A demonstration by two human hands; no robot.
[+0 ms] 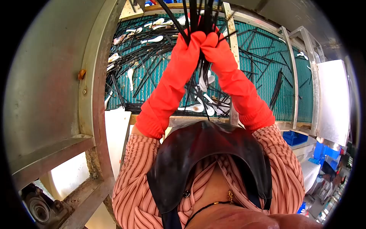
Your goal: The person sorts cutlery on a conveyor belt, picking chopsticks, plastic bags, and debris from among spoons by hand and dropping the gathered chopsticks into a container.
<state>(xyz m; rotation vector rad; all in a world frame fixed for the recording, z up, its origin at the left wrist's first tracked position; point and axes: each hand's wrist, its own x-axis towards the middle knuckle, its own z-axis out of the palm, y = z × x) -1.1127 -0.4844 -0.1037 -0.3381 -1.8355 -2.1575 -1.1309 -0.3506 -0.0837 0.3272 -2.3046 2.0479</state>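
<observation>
Above the green worktop (286, 108), two hands are together: the left hand (193, 39) and the right hand (212, 42) sit side by side, touching, fingers curled tight, both clamped on one bundle of black sticks (206, 19). The bundle's upper ends fan out past the fists, and black sticks also show just below, between the wrists. One red glove (162, 95) covers each hand, two in all, reaching up the forearm to a striped sleeve (139, 152). Loose sticks (277, 88) lie strewn over the worktop, too many and too tangled to count. White spoons (152, 39) lie among them, at least ten, some partly hidden; several are heaped between the forearms, near the one black apron (206, 149). At least two bars (233, 47) cross the worktop, one just beside the right hand, another farther right
</observation>
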